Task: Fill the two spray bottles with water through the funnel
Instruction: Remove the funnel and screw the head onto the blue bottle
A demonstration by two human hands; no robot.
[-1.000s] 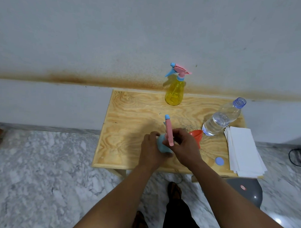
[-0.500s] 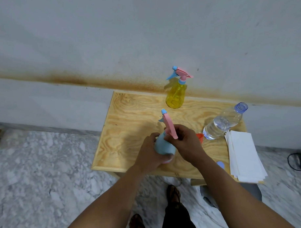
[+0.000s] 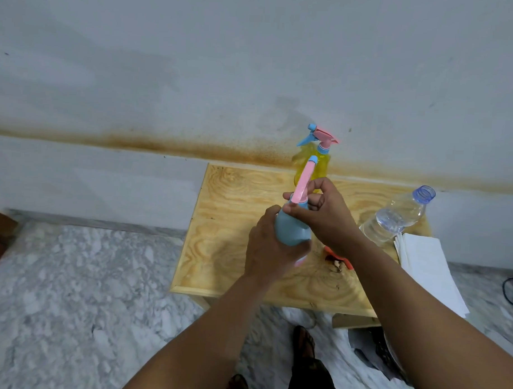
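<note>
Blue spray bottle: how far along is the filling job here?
Done: clear plastic water bottle stands uncapped. In hand: left hand grips the blue spray bottle; right hand holds its pink trigger head. Left: both fills; orange funnel lies unused, yellow spray bottle still capped.

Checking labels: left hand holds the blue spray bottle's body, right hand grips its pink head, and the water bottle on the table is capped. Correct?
Not quite. In the head view the water bottle is uncapped, its mouth open. The rest holds: the left hand holds the blue spray bottle by its body, and the right hand grips its pink head.
</note>
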